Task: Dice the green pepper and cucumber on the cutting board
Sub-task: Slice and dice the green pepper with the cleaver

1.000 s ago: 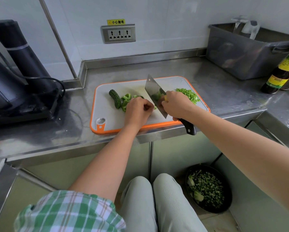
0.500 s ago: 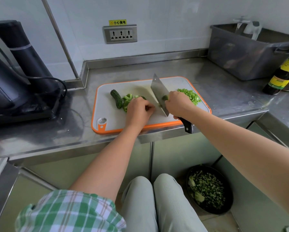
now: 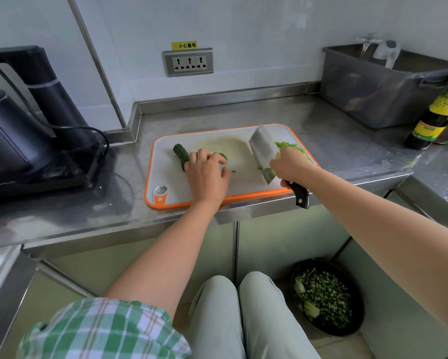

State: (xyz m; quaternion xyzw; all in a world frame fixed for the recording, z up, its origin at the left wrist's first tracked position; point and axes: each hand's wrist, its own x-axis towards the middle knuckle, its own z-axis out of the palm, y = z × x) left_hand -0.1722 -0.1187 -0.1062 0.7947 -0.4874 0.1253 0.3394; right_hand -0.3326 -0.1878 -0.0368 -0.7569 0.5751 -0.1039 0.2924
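Two hands on one job, itemised. Item: my right hand (image 3: 291, 165), fingers clamped round the handle of the cleaver (image 3: 263, 149); its broad blade stands tilted, edge down on the right part of the cutting board (image 3: 171, 174), with green bits clinging near the heel. Item: diced pile (image 3: 292, 146), light green, at the board's far right corner, just beyond the blade. Item: my left hand (image 3: 207, 174), fingers bent down over the uncut green pepper pieces (image 3: 222, 156) at mid-board; whether they pinch the pieces or only rest on them I cannot tell. Item: cucumber (image 3: 180, 154), dark, whole as far as I can see, lying just left of that hand. Item: worktop (image 3: 347, 141), steel, carrying the board at its front edge. Item: bowl (image 3: 326, 297) of chopped greens on the floor below. Step in hand, by my reckoning: gathering the uncut pepper for the next run of cuts. To do it well: bunch the strips tight and parallel, tuck my fingertips behind the knuckles, let the flat of the blade ride those knuckles, and hold the cleaver clear until the bundle sits steady. Pepper looks partly done; cucumber not yet begun.
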